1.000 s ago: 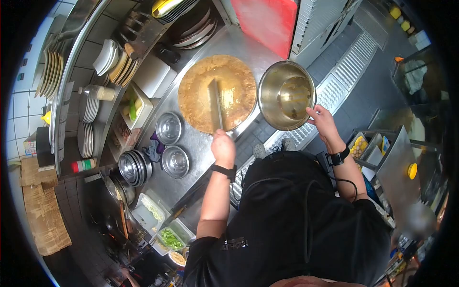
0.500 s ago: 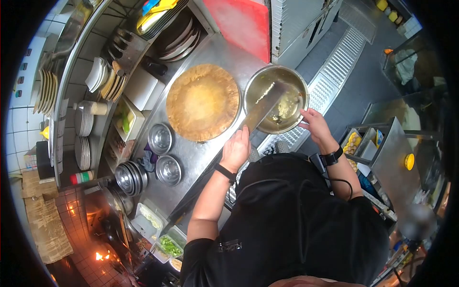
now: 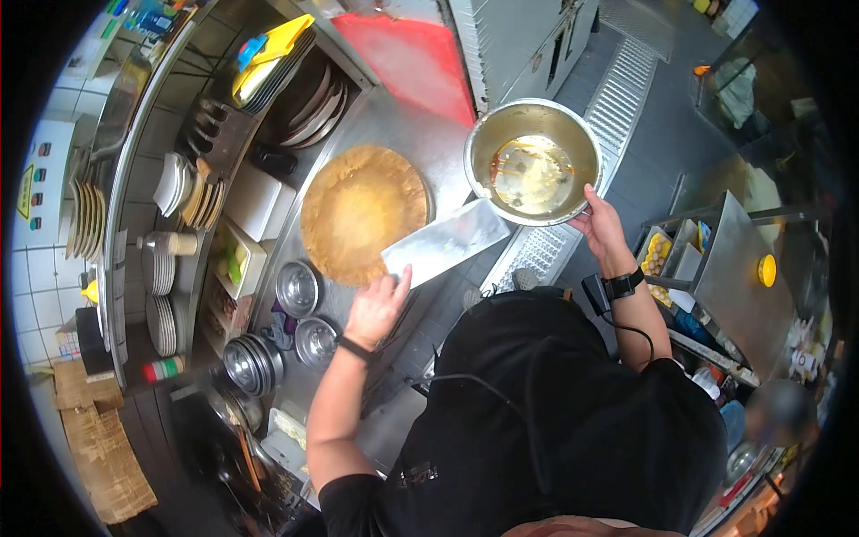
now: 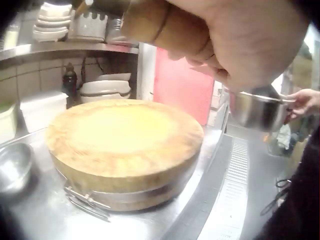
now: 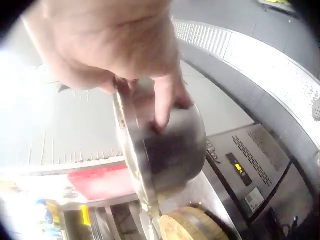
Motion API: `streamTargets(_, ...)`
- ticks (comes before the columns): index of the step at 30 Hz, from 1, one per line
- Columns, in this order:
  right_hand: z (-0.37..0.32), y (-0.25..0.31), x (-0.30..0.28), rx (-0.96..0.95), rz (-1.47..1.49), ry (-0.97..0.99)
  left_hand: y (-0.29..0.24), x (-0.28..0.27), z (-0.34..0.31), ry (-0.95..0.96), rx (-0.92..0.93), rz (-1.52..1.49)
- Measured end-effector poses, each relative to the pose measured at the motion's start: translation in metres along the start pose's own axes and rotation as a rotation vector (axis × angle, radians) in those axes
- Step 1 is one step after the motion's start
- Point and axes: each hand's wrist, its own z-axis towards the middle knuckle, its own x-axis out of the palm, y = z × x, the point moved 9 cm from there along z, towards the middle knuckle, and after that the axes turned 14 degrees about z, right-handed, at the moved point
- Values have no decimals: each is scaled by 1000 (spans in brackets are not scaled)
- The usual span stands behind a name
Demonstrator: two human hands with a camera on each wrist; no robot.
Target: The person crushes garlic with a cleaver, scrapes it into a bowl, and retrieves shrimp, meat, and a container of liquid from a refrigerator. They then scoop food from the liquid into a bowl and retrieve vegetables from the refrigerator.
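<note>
My left hand (image 3: 376,309) grips a cleaver by its cylindrical wooden handle (image 4: 167,27). The broad metal blade (image 3: 447,240) stretches from above the edge of a round wooden chopping block (image 3: 362,215) towards a steel bowl (image 3: 573,143), its far corner right at the bowl's rim. With fingers outside and thumb at the rim, my right hand (image 3: 601,225) holds up that bowl beside the counter. Pale wet bits (image 3: 528,174) and brownish liquid lie in the bottom. Seen from the right wrist, the bowl (image 5: 175,150) is tipped on its side, with residue along its rim.
Two small metal bowls (image 3: 298,289) and a stack of bowls (image 3: 250,365) sit left of the block. Shelves with plates (image 3: 161,327) run along the wall. A red board (image 3: 407,63) stands behind the counter; a floor grating (image 3: 617,107) passes on the right.
The cleaver went from the block's surface to over the bowl, then back left, its blade now showing broad side up. Liquid has left the block, and pale bits are in the bowl.
</note>
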Motion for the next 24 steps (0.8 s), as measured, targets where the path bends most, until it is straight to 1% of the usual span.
streamTargets(3, -1, 12, -11, -50, 13, -3, 22, -8, -18, -26, -15, 80)
streamTargets(4, -3, 15, -12, -61, 40, 12, 27, -13, -20, -37, -84, 64)
streamTargets(5, -4, 16, -15, -64, 40, 12, 27, -15, -16, -40, -83, 65)
streamTargets(7, -6, 16, -17, -78, 22, 19, 41, -17, -13, -51, -328, -179)
streamTargets(8, -8, 14, -16, -75, 14, 25, 46, -24, -5, -174, -422, -411)
streamTargets(9, -9, 12, -15, -67, -22, 25, 48, -23, 3, -333, -447, -586)
streamTargets(11, -11, 5, -10, -53, -73, 40, 38, 21, 14, -84, -689, -1214)
streamTargets(13, -13, -8, -2, -9, -56, 83, 12, 43, 37, 10, -752, -1922)
streamTargets(15, -17, -14, 9, 5, -51, 111, 1, 47, 61, -3, -667, -2129)
streamTargets(17, -24, -19, 25, 26, 21, 176, -9, 69, 65, 90, -636, -2212)
streamTargets(18, -25, -20, 30, 33, 63, 209, -9, 76, 62, 94, -632, -2210)
streamTargets(20, -25, -19, 31, 18, 55, 215, -15, 89, 50, 232, -613, -2163)
streamTargets(21, -24, -16, 32, 6, 42, 226, -14, 90, 41, 245, -601, -2162)
streamTargets(23, -19, -13, 23, -10, 56, 210, -13, 98, 8, 374, -689, -2145)
streamTargets(24, -15, -12, 18, -15, 80, 197, -10, 93, -2, 400, -694, -2151)
